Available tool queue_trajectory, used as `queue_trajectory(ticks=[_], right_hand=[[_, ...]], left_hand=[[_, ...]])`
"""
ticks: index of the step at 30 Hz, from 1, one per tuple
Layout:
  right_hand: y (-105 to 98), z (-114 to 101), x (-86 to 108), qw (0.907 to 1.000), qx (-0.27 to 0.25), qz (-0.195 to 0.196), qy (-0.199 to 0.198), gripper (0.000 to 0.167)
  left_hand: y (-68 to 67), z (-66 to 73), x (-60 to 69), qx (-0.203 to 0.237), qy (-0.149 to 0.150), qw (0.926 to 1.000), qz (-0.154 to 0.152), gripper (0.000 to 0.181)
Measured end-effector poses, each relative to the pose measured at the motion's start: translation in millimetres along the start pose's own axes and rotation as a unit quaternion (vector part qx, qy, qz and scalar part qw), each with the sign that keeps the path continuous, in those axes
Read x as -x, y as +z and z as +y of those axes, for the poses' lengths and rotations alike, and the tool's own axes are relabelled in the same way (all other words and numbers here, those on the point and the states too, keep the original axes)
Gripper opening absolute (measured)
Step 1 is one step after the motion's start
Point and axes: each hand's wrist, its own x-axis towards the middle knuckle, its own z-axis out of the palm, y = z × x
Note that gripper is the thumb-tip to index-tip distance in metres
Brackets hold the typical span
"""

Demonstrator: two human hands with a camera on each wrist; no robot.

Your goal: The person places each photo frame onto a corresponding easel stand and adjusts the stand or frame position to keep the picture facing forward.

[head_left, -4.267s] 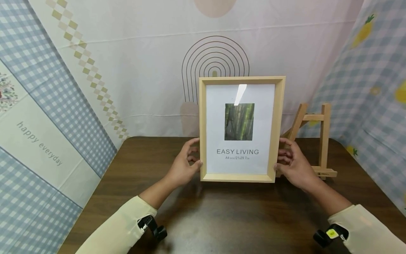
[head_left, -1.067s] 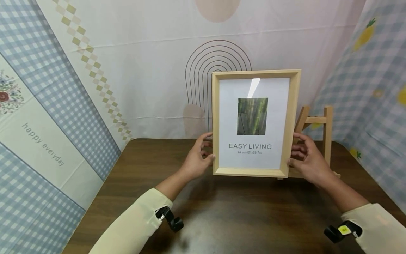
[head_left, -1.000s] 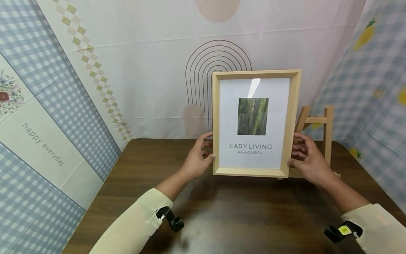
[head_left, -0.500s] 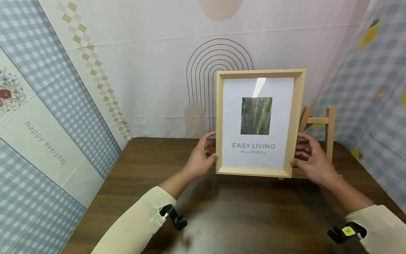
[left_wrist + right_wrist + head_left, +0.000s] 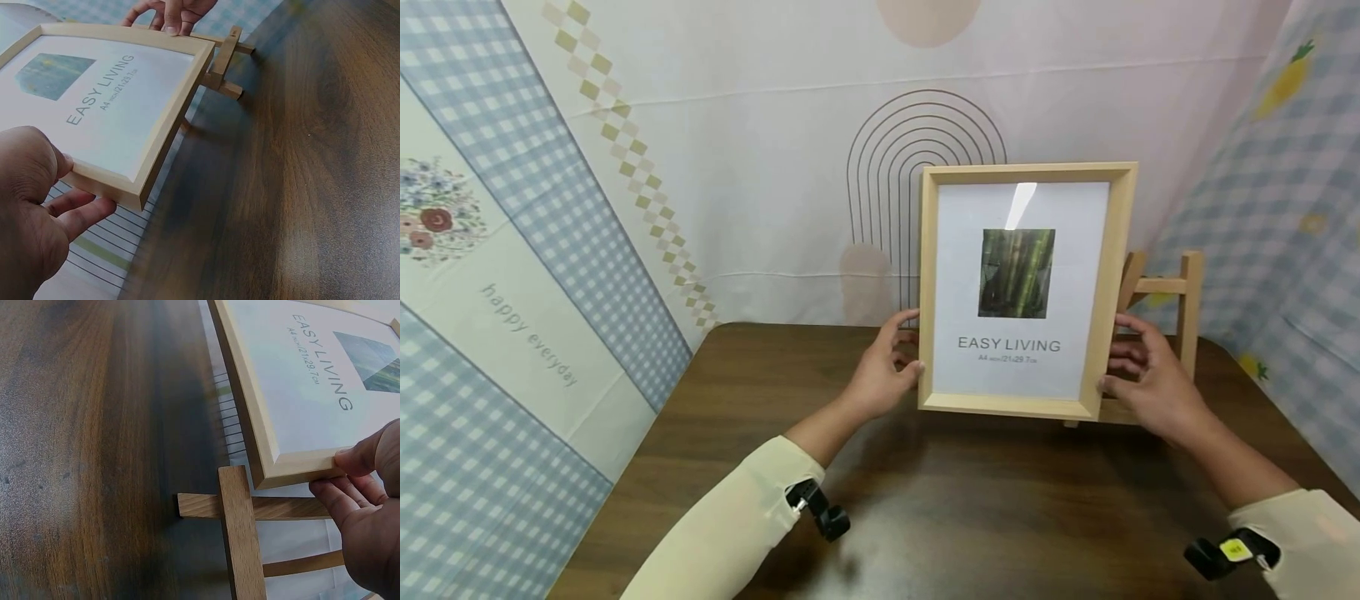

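Note:
A light wooden picture frame [image 5: 1015,367] with a white insert reading EASY LIVING is held upright between both hands. My left hand [image 5: 883,371] grips its left side low down, thumb on the front edge and fingers behind. On the opposite side my right hand [image 5: 1153,379] pinches the frame the same way, as the right wrist view also shows. Behind the frame and to its right stands a small wooden easel [image 5: 1189,317], partly covered by the frame and the right hand. In the right wrist view the frame's lower corner is above the easel's ledge [image 5: 234,531].
A dark brown wooden table [image 5: 985,500] lies under everything. A pale patterned cloth [image 5: 760,192] hangs behind it. Checked cloths hang at the left [image 5: 482,400] and right [image 5: 1262,242] sides. Black wrist cameras [image 5: 831,521] are strapped to both sleeves.
Both hands have carried the picture frame to the right and slightly up, so it now overlaps the easel more. The grips look the same. The head view has shifted slightly.

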Motion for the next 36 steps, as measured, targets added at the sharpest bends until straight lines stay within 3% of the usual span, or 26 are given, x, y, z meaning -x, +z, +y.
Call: queue_trajectory(ticks=[36], right_hand=[[-2.0,0.0,0.3,0.9996,0.008,0.022,-0.012,0.087]], left_hand=[[2.0,0.6,-5.5,-0.026,0.02,0.9995,0.003,0.073]])
